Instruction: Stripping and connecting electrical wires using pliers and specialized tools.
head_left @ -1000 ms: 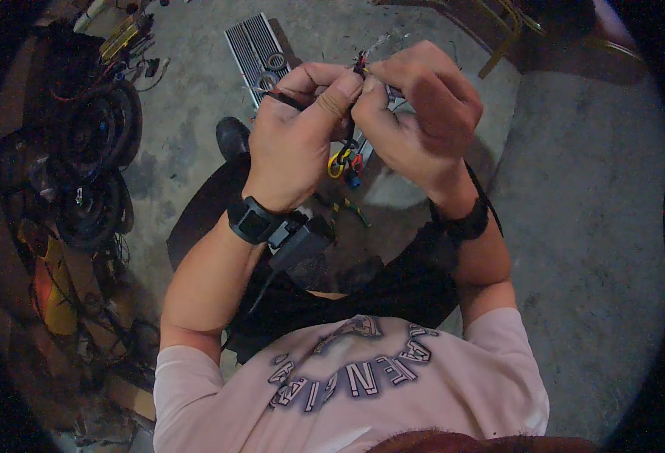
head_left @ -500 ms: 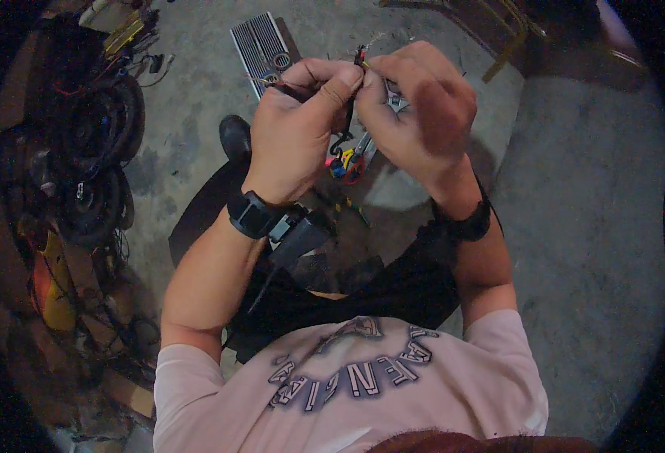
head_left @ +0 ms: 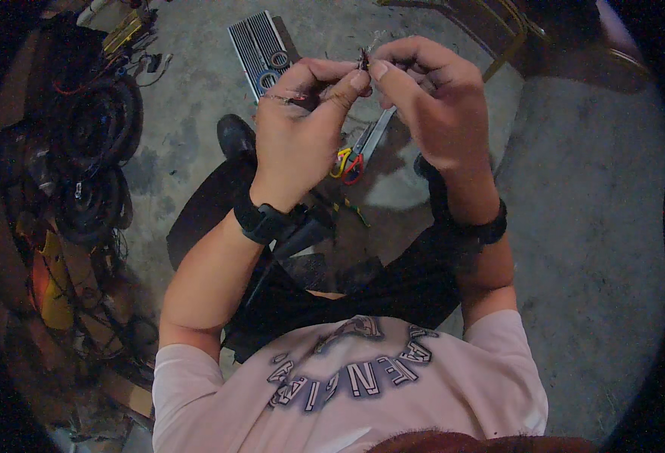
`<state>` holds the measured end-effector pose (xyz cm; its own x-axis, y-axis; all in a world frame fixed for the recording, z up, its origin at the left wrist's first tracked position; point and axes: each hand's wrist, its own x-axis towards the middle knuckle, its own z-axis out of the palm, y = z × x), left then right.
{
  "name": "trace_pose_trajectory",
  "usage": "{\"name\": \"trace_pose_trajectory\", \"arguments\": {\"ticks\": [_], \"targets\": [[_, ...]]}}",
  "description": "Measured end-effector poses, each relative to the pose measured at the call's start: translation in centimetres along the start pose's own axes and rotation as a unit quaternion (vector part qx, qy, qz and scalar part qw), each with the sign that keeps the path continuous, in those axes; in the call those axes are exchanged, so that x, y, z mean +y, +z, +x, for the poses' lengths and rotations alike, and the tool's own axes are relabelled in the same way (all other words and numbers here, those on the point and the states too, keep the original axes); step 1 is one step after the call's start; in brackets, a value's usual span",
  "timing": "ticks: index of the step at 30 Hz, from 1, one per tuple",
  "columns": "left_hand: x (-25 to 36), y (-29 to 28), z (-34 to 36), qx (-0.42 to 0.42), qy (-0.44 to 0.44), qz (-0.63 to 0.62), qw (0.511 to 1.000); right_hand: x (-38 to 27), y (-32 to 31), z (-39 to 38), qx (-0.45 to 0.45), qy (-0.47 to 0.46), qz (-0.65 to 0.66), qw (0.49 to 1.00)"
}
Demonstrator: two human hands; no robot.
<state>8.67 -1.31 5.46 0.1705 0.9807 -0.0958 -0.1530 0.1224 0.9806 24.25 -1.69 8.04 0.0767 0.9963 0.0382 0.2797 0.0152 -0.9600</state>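
Observation:
In the head view, my left hand (head_left: 302, 136) pinches a dark wire bundle (head_left: 363, 60) near its frayed, stripped end, with small thin leads also showing beside my knuckles. My right hand (head_left: 446, 121) has thumb and forefinger closed at the same bundle, its other fingers curled. Beneath both hands lie scissors (head_left: 347, 162) with red and yellow handles, their blades partly covered by my fingers. A small tool with green-yellow handles (head_left: 351, 208) is on the floor lower down, between my legs.
A silver ribbed metal unit (head_left: 248, 45) with round rings lies on the floor (head_left: 581, 226) ahead. At left are two large black speakers (head_left: 91, 128), tangled cables (head_left: 132, 38), a yellow-orange object (head_left: 53, 279) and cardboard pieces. A metal frame (head_left: 506, 53) stands at the back right.
My right hand has shifted slightly right and turned, its thumb now higher at the wire end. The black cable and blue piece that hung below my hands are out of sight, revealing more scissors.

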Motion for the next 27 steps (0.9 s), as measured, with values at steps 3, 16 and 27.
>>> {"name": "trace_pose_trajectory", "arguments": {"ticks": [3,16,27], "targets": [[0.2,0.1,0.0,0.006,0.004,0.015,1.000,0.3,-0.4,-0.1,-0.028,-0.041,-0.023,0.998],[-0.5,0.0,-0.1,-0.015,0.071,0.081,0.994,0.8,-1.4,0.3,-0.077,0.004,0.014,0.997],[-0.4,-0.3,0.2,0.018,0.151,0.146,0.978,0.6,-0.8,0.1,-0.079,0.163,0.245,0.953]]}}
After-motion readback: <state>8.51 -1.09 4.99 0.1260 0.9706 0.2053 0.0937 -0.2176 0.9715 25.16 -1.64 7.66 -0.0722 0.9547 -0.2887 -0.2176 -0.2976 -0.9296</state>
